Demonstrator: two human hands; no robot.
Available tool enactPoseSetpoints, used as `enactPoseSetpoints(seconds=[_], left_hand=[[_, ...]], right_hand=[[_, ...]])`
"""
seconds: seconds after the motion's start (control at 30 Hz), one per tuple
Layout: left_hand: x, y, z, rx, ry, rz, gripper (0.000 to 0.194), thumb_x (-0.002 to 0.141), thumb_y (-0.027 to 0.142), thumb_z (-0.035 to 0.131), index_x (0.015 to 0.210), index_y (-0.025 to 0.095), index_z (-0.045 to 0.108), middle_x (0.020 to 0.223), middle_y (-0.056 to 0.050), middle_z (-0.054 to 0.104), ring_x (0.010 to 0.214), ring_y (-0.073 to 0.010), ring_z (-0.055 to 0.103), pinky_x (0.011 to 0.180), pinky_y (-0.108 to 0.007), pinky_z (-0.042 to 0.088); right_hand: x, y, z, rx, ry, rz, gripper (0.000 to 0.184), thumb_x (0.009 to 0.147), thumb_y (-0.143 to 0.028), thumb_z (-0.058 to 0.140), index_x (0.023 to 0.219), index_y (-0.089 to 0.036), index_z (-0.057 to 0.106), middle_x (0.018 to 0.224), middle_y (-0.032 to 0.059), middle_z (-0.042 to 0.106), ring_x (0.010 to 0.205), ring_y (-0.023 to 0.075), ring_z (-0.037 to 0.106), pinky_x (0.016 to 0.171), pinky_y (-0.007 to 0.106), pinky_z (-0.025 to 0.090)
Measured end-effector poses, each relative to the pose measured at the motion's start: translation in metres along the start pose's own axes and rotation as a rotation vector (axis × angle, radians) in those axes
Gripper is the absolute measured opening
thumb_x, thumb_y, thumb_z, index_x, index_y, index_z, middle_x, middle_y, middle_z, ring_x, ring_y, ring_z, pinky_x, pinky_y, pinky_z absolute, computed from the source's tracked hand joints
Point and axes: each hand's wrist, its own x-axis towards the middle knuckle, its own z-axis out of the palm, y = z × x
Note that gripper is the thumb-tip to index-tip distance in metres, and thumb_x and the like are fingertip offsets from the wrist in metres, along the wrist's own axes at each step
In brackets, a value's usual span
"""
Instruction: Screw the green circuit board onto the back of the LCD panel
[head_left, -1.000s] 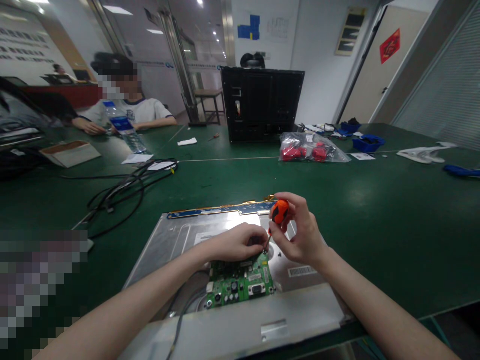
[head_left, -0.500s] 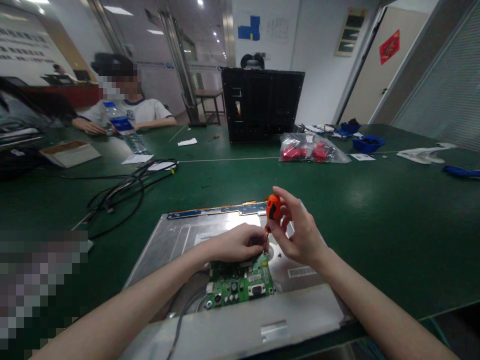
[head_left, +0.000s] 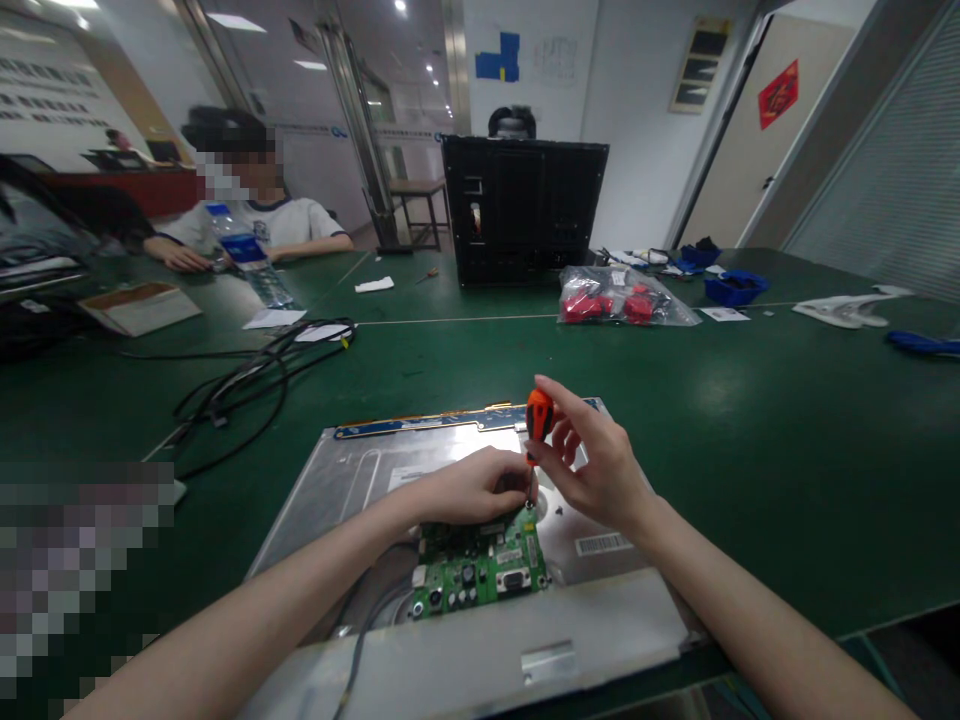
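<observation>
A green circuit board [head_left: 480, 560] lies on the metal back of a display panel [head_left: 600, 610]. In my right hand [head_left: 592, 460] is a small orange-and-black screwdriver [head_left: 538, 415], gripped by the handle and nearly upright. Its tip meets the board's far right corner, where a screw seems to sit. My left hand [head_left: 480, 485] rests over the board's far edge, its fingers curled beside the screwdriver shaft; what they pinch, if anything, is hidden. A narrow blue circuit strip [head_left: 427, 425] runs along the panel's far edge.
Black cables [head_left: 262, 370] lie coiled at left, near a water bottle [head_left: 255, 260] and an open box [head_left: 142, 307]. A black monitor [head_left: 525, 210] stands at the back, with a plastic bag of red parts [head_left: 622, 298] before it. Across the table sits another person [head_left: 292, 225].
The screwdriver handle has swung left and more upright, with my right fingers shifting around it. Its tip stays at the same corner. My left hand has not visibly moved.
</observation>
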Motion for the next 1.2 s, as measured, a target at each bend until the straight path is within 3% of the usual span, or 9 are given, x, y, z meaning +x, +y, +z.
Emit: enactPoseSetpoints(seconds=[0.2, 0.5, 0.97, 1.2], left_hand=[[-0.0002, 0.0010, 0.0003, -0.001, 0.011, 0.001, 0.009, 0.085, 0.017, 0.056, 0.086, 0.017, 0.065, 0.083, -0.002, 0.067, 0.076, -0.0182, 0.061, 0.072, -0.027, 0.046], [-0.0004, 0.0033, -0.0007, 0.042, 0.000, -0.031, 0.010, 0.086, 0.018, 0.055, 0.087, 0.016, 0.065, 0.084, -0.003, 0.066, 0.077, -0.0192, 0.060, 0.073, -0.028, 0.047], [-0.0025, -0.0004, 0.0003, 0.074, 0.021, 0.000, 0.006, 0.083, 0.019, 0.056, 0.087, 0.018, 0.061, 0.080, -0.002, 0.062, 0.074, -0.0188, 0.056, 0.070, -0.028, 0.045], [-0.0043, 0.0040, -0.0014, 0.089, -0.002, -0.041, 0.008, 0.081, 0.022, 0.060, 0.088, 0.018, 0.058, 0.074, 0.001, 0.055, 0.066, -0.0160, 0.050, 0.061, -0.026, 0.040]], right_hand=[[-0.0001, -0.0031, -0.0005, 0.027, 0.047, 0.055, 0.057, 0.085, -0.014, 0.055, 0.140, -0.025, 0.041, 0.086, -0.0010, 0.065, 0.056, 0.0098, 0.058, 0.048, 0.021, 0.049], [0.0014, -0.0005, 0.0001, -0.040, 0.135, 0.107, 0.044, 0.087, -0.029, 0.069, 0.125, -0.025, 0.048, 0.082, -0.0041, 0.062, 0.051, 0.0077, 0.052, 0.047, 0.020, 0.048], [0.0031, -0.0051, -0.0024, 0.032, 0.057, -0.010, 0.054, 0.090, -0.016, 0.056, 0.141, -0.026, 0.044, 0.090, 0.0001, 0.060, 0.057, 0.0090, 0.054, 0.047, 0.022, 0.051], [-0.0012, -0.0021, 0.0010, 0.079, 0.089, 0.020, 0.053, 0.086, -0.017, 0.058, 0.134, -0.027, 0.039, 0.081, -0.0037, 0.060, 0.054, 0.0096, 0.057, 0.043, 0.019, 0.047]])
